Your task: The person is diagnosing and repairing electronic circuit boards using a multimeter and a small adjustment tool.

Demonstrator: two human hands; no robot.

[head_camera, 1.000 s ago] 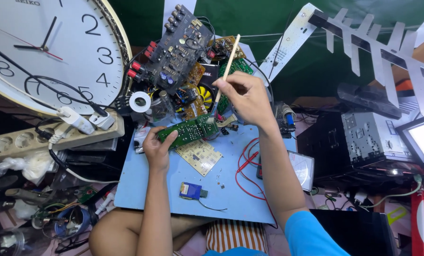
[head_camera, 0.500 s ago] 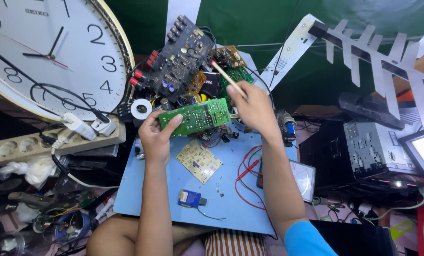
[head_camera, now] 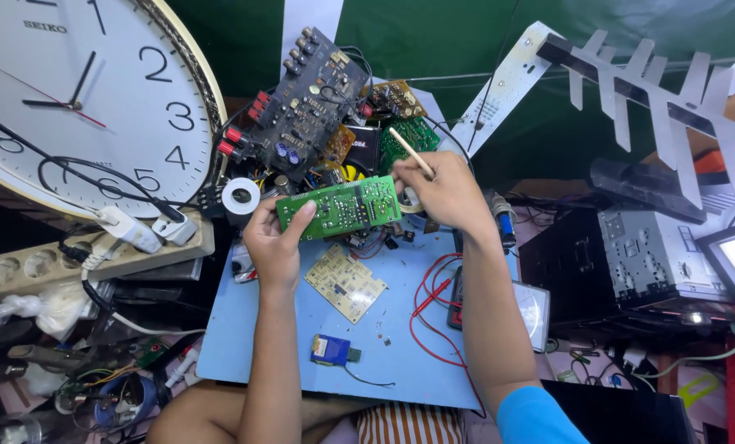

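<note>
Hands meet over the far end of a blue work mat, seen from the head camera looking straight down. The left hand comes up from the near edge of the mat on a straight bare forearm, thumb on top and fingers curled underneath, clamped on the left end of a green circuit board. That board is lifted above the mat's far edge, roughly level, its solder side facing up. The right hand reaches in from the mat's right side, its arm in a blue sleeve near the camera. Its fingers are pinched shut around a thin wooden stick, which slants up and away from the knuckles; the lower tip seems to rest at the board's right end, though the fingers hide the contact.

On the mat below the held board lies a tan circuit board, and nearer the camera a small blue module with a thin wire. Red test leads loop along the mat's right edge. Beyond the mat's far end, a black amplifier board leans amid other boards. Left of the mat stand a large white wall clock and a beige power strip. Right of it sit a grey metal chassis and a silver antenna.
</note>
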